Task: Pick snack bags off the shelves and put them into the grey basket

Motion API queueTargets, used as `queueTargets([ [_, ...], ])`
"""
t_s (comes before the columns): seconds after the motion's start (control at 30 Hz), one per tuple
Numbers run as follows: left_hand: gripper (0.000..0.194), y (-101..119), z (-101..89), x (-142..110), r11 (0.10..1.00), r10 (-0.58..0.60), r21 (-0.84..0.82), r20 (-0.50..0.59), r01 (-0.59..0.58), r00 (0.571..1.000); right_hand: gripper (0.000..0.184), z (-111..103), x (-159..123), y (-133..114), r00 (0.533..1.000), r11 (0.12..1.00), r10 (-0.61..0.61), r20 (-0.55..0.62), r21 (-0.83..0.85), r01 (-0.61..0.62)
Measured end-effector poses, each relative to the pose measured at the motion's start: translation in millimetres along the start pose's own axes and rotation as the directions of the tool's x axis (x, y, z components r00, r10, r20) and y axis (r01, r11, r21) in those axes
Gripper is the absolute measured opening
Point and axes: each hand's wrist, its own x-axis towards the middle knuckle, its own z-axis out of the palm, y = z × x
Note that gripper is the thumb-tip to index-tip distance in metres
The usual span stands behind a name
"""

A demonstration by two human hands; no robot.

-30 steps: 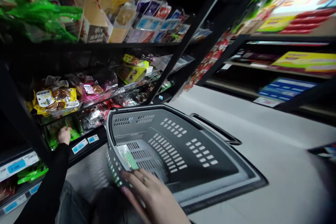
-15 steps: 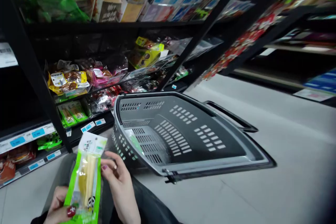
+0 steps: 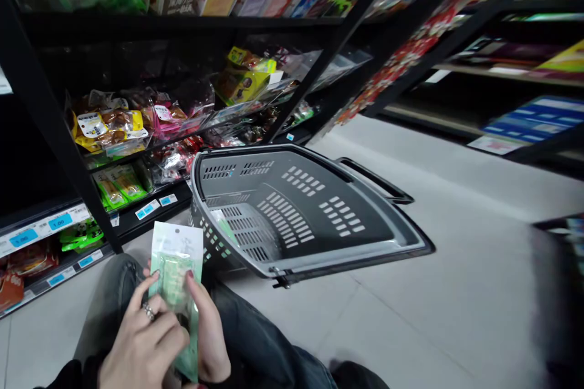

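Note:
A sealed snack packet (image 3: 176,279) is upright above my knees, its pale green, printed back facing me. My right hand (image 3: 208,334) grips its right side, the thumb lying over the front of it. From the left, my left hand (image 3: 143,337) takes hold of the packet, index finger at its left edge and other fingers curled over its lower part. A ring shows on this hand. Just beyond the packet stands a grey shopping basket (image 3: 365,255), a small pale green item (image 3: 223,223) lying inside.
Dark shelves (image 3: 182,21) line the left and back, holding bagged snacks (image 3: 107,124), green packets (image 3: 119,185) and a yellow-green box (image 3: 241,85). Price labels (image 3: 45,225) run along the lower shelf edges. Another shelf unit (image 3: 524,73) stands right, across the tiled floor (image 3: 387,316).
The packet has been turned over from its clear, bright green front to its pale back. My left hand has come up over its lower front. The view has shifted slightly.

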Motion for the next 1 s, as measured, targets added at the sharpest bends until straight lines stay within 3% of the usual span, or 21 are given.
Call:
queueTargets([
  [0.07, 0.017, -5, 5.1, -9, 0.987, -0.161, -0.039, -0.154, 0.157, 0.975, 0.047, -3, 3, -4, 0.996, 0.997, 0.043, -0.081, 0.063, -0.038],
  [0.13, 0.028, -12, 6.7, -13, 0.895, -0.446, -0.131, -0.256, 0.426, 0.858, 0.041, -6, 5, -7, 0.975, 0.996, 0.046, -0.215, 0.087, -0.028],
  [0.17, 0.035, -15, 6.0, -14, 0.823, -0.566, -0.202, -0.205, 0.531, 0.799, 0.039, -7, 5, -8, 0.960, 0.996, 0.041, -0.278, 0.086, -0.017],
  [0.23, 0.044, -22, 3.0, -11, 0.686, -0.669, -0.316, 0.082, 0.656, 0.739, 0.039, -6, 5, -10, 0.938, 0.996, 0.049, -0.344, 0.088, -0.020],
  [0.3, 0.032, -28, 1.2, -8, 0.608, -0.618, -0.357, 0.349, 0.709, 0.705, 0.042, -3, 5, -10, 0.935, 0.995, 0.070, -0.348, 0.095, -0.039],
  [0.37, 0.026, -31, 2.8, -7, 0.543, -0.576, -0.399, 0.463, 0.738, 0.674, 0.044, 1, 5, -10, 0.943, 0.994, 0.088, -0.320, 0.091, -0.061],
  [0.53, 0.034, -31, 13.5, -9, 0.379, -0.500, -0.580, 0.527, 0.721, 0.687, 0.039, 0, 7, -11, 0.977, 0.999, -0.008, -0.212, -0.037, 0.000],
  [0.7, 0.038, -30, 11.9, -12, 0.406, -0.463, -0.572, 0.544, 0.713, 0.700, 0.027, -8, 10, -16, 0.990, 0.948, -0.129, -0.065, -0.300, 0.104],
  [0.77, 0.039, -38, 6.2, -13, 0.526, -0.415, -0.524, 0.530, 0.671, 0.739, 0.028, -12, 9, -14, 0.988, 0.939, -0.136, -0.078, -0.327, 0.103],
  [0.87, 0.048, -70, -3.2, 0, 0.730, -0.398, -0.387, 0.429, 0.563, 0.811, 0.031, -22, 8, -11, 0.976, 0.954, -0.132, -0.174, -0.290, 0.077],
  [0.93, 0.054, -104, -6.6, 24, 0.749, -0.483, -0.313, 0.346, 0.584, 0.805, 0.034, -30, 7, -10, 0.958, 0.973, -0.121, -0.259, -0.224, 0.062],
  [1.0, 0.042, -142, -6.5, 60, 0.743, -0.616, -0.182, 0.192, 0.645, 0.764, 0.037, -37, 8, -9, 0.937, 0.985, -0.106, -0.332, -0.166, 0.053],
])
